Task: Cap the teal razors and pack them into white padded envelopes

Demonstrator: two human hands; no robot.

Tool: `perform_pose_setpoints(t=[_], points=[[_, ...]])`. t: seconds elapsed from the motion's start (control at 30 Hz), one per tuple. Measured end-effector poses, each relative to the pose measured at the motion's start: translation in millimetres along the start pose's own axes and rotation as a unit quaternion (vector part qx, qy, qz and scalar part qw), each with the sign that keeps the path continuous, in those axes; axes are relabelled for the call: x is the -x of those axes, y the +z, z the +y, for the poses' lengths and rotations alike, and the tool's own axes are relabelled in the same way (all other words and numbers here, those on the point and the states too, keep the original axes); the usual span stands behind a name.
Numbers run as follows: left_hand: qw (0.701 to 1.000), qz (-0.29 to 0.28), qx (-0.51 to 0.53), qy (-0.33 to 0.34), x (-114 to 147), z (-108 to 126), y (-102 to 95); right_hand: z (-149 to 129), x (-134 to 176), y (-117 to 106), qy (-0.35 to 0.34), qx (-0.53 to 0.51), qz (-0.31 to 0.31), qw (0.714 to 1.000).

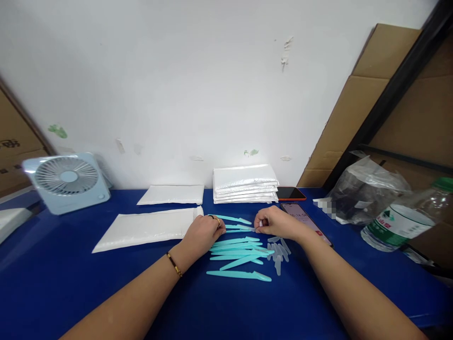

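My left hand (203, 231) is closed over the handle end of a turquoise eyebrow razor (238, 227) whose blade end points right. A second razor (226, 217) lies just beyond it, its left end by my fingers. At the blade end, my right hand (269, 222) pinches a small clear blade cap (253, 229); whether the cap is fully on the blade cannot be seen. Several more turquoise razors (235, 246) lie in a loose pile nearer me, with one razor (239, 275) apart at the front. Several loose clear caps (278, 264) are scattered to their right.
A white padded envelope (141, 229) lies left of my left hand, another envelope (171, 194) behind it. Stacked white envelopes (246, 178) stand by the wall. Two phones, one showing a timer (300, 215), a water bottle (396, 226), a plastic bag (361, 189) and a fan (69, 182) flank the blue table (219, 311).
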State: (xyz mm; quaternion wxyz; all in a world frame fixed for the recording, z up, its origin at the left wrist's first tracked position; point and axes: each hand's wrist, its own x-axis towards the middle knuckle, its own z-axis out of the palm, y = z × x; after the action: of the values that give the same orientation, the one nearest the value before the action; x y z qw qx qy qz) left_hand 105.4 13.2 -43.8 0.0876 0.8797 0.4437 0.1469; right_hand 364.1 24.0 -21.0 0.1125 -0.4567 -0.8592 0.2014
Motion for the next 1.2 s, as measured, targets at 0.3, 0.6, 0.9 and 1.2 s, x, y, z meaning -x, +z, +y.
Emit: perform_pose_setpoints(t=[0.3, 0.6, 0.9, 1.2], points=[[0.999, 0.018, -0.035, -0.023, -4.6, -0.1, 0.3, -6.9, -11.9, 20.1, -0.041, -0.03, 0.037, 0.998], [0.998, -0.023, 0.058, -0.001, 2.6, 10.1, -8.4, 33.2, 10.1, -19.8, 0.043, 0.005, 0.03, 0.999], [0.997, -0.03, 0.056, -0.049, 1.1, 5.1, -3.1, 38.0, 7.5, -16.2, 0.114, -0.02, -0.007, 0.993], [0.997, -0.025, 0.041, -0.052, 1.1, 3.5, -7.6, 39.6, 8.3, -14.7, 0.096, 0.0, -0.003, 0.995]])
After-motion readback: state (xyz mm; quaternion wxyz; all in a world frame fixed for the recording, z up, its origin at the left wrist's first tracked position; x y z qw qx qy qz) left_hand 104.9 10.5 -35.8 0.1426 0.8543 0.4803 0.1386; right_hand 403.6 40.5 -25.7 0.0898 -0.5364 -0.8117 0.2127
